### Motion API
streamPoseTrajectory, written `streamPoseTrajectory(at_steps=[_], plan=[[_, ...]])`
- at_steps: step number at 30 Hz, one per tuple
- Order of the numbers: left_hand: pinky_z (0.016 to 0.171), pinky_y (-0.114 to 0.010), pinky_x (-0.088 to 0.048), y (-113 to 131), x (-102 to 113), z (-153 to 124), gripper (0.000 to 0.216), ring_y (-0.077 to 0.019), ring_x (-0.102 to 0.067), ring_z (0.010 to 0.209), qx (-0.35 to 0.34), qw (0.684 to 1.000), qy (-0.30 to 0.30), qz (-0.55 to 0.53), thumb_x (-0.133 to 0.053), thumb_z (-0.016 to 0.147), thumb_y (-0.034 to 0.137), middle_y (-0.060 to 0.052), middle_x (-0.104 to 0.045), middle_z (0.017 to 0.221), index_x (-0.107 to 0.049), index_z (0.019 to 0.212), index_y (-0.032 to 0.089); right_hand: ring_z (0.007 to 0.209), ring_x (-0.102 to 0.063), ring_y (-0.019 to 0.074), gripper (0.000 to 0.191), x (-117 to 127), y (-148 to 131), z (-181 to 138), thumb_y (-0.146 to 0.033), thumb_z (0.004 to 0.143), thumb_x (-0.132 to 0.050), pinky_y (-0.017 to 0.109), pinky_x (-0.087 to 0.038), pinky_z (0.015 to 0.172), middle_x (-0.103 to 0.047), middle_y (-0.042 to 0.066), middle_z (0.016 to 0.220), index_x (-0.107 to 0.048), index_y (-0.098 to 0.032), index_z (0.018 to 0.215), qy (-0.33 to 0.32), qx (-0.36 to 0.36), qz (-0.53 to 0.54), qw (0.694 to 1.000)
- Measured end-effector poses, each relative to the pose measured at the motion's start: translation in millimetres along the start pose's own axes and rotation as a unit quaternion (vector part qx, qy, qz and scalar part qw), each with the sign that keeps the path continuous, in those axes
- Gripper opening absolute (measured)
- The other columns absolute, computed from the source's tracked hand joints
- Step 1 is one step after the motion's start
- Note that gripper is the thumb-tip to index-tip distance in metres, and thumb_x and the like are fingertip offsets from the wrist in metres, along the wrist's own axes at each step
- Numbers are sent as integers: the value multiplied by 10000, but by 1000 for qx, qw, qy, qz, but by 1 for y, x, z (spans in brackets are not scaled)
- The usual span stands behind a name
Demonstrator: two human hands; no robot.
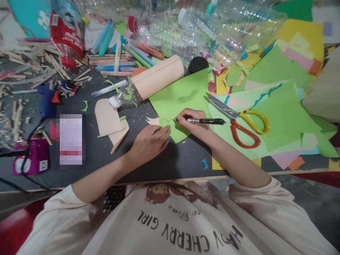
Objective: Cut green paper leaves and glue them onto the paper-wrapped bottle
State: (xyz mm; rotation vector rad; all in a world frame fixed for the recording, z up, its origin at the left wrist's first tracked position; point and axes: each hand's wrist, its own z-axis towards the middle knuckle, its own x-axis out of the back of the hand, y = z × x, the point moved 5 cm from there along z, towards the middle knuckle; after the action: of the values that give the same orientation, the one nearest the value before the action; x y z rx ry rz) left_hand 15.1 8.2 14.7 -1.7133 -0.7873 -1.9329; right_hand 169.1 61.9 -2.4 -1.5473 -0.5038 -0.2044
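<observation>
My right hand (195, 122) pinches a black pen (209, 121), its tip on a green paper sheet (183, 95). Small curved outlines are drawn on the sheet near the tip. My left hand (151, 141) lies flat with fingers stretched out, its fingertips at the sheet's lower left edge beside the drawn curves. Scissors (235, 115) with one yellow and one red handle lie spread on papers right of my right hand. A plastic bottle wrapped in peach paper (159, 76) rests on its side behind the sheet. Cut peach paper pieces (107, 118) lie left of my left hand.
A phone (71, 139), a purple box (31, 156) with a black cable and a blue glue gun (47, 99) lie at left, near scattered wooden sticks (17, 118). Clear bottles (170, 35) and coloured markers (114, 63) fill the back. Paper sheets (284, 117) cover the right.
</observation>
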Motion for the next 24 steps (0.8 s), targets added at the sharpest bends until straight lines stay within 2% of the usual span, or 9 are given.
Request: streamPoseTrajectory(at_steps=[5,10,16,24], plan=[[852,-369,-488,0,0,0,308,-210,-616,977,3,1000,-4,0,-443,917,220,-55,-652,1209,-586,1187,181,512,-435,104,174,2,1,0,-234,719,-522,249,-347,520,-504,-31,532,-479,-202,554,19,2,-3,1000],[856,-370,-489,0,-1,0,307,-210,-614,981,1,1000,-5,4,-440,918,224,-58,-644,1228,-586,1183,171,515,-440,102,156,2,-1,0,-260,734,-541,251,-352,530,-517,-33,536,-534,-196,592,5,-10,-6,1000],[856,-369,-487,0,-1,-1,305,-209,-608,981,2,1000,-2,6,-429,926,230,-51,-647,1224,-580,1184,169,509,-415,108,197,3,1,1,-235,722,-513,265,-340,521,-458,-33,516,-463,-205,534,18,3,-4,1000],[861,-356,-472,0,0,0,300,-204,-612,975,-4,1000,5,15,-426,928,232,-38,-650,1219,-580,1178,169,518,-417,103,188,3,1,1,-244,737,-537,261,-328,521,-491,-32,532,-499,-197,559,9,-2,-10,1000]])
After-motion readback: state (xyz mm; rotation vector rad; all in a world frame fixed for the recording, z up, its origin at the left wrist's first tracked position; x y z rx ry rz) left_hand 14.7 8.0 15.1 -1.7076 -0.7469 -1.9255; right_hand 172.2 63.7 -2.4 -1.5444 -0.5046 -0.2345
